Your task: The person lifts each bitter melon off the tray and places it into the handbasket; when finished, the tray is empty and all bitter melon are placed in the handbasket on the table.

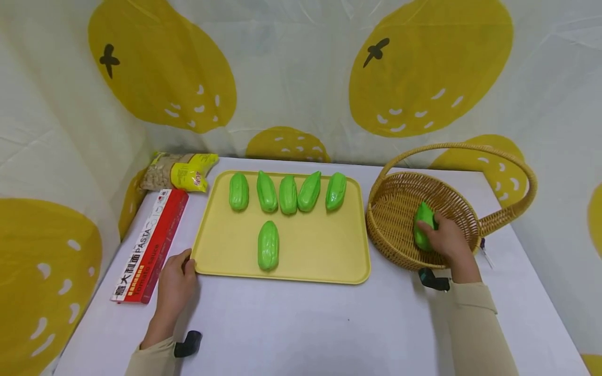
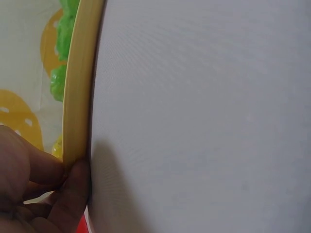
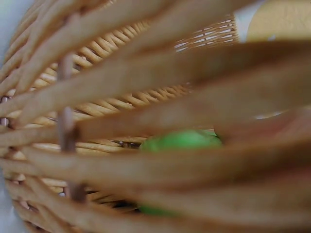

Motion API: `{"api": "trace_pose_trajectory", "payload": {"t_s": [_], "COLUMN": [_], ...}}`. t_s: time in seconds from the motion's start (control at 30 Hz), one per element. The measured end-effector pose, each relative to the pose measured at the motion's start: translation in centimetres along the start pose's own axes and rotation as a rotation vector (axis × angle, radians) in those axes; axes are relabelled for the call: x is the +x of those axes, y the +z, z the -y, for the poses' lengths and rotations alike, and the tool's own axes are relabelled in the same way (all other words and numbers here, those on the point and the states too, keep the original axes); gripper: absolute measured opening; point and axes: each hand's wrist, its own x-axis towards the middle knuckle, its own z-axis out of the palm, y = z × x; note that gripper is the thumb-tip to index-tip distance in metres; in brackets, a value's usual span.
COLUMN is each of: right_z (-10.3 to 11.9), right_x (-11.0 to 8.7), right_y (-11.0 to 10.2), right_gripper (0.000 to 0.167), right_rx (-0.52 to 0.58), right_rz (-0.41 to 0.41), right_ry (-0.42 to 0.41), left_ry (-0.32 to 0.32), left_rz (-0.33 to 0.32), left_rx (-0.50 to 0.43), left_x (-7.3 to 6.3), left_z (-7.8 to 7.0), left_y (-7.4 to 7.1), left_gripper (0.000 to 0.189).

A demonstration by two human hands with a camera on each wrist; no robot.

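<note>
My right hand reaches into the wicker basket and grips a green ridged gourd-like fruit, thumb on its left side. Through the weave, the right wrist view shows only patches of that green fruit. At the near left corner of the yellow tray, my left hand pinches the rim between thumb and fingers, as the left wrist view shows at the tray edge. A row of several like green fruits lies along the tray's far side. One more fruit lies nearer, left of the middle.
A red and white pasta box lies left of the tray, with a yellow bag behind it. The basket's tall arched handle leans out to the right. A patterned curtain hangs behind the white table.
</note>
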Motion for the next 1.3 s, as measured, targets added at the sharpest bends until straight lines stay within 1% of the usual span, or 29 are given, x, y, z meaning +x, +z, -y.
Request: {"api": "trace_pose_trajectory", "payload": {"t_s": [0.13,0.37,0.5,0.63,0.73,0.87,0.97,1.07,1.17,1.3], "right_z": [0.0,-0.2,-0.3,-0.2,0.2,1.3,2.6,4.3,5.8,7.4], "right_x": [0.0,0.0,0.1,-0.3,-0.8,-1.8,-2.9,-4.1,-5.1,-5.9], "right_y": [0.0,0.1,0.2,0.2,0.3,0.3,0.4,0.4,0.7,1.7], "right_gripper": [0.077,0.063,0.068,0.075,0.077,0.075,0.071,0.07,0.069,0.066], "right_rx": [0.033,0.018,-0.008,-0.059,-0.07,-0.048,-0.022,0.019,0.066,0.123], "right_rz": [0.011,-0.021,-0.033,-0.097,-0.159,-0.245,-0.3,-0.321,-0.337,-0.37], "right_ry": [0.022,0.012,-0.011,-0.063,-0.102,-0.176,-0.22,-0.246,-0.308,-0.396], "left_ry": [0.007,0.005,0.008,-0.006,-0.021,-0.024,-0.019,-0.015,-0.019,-0.021], "left_rz": [0.002,0.015,0.014,0.026,0.035,0.029,0.024,0.021,0.02,0.022], "left_rx": [0.0,-0.002,-0.01,-0.018,-0.013,-0.005,-0.005,-0.008,-0.009,-0.011], "left_x": [0.0,-0.1,-0.2,-0.2,-0.1,0.0,0.0,0.0,-0.1,0.0], "left_z": [0.0,0.2,0.3,0.2,0.1,0.0,0.0,0.0,0.0,-0.1], "left_y": [0.0,0.0,0.0,0.0,0.0,-0.1,-0.1,-0.1,-0.1,-0.1], "left_gripper": [0.046,0.046,0.046,0.047,0.047,0.047,0.047,0.046,0.046,0.047]}}
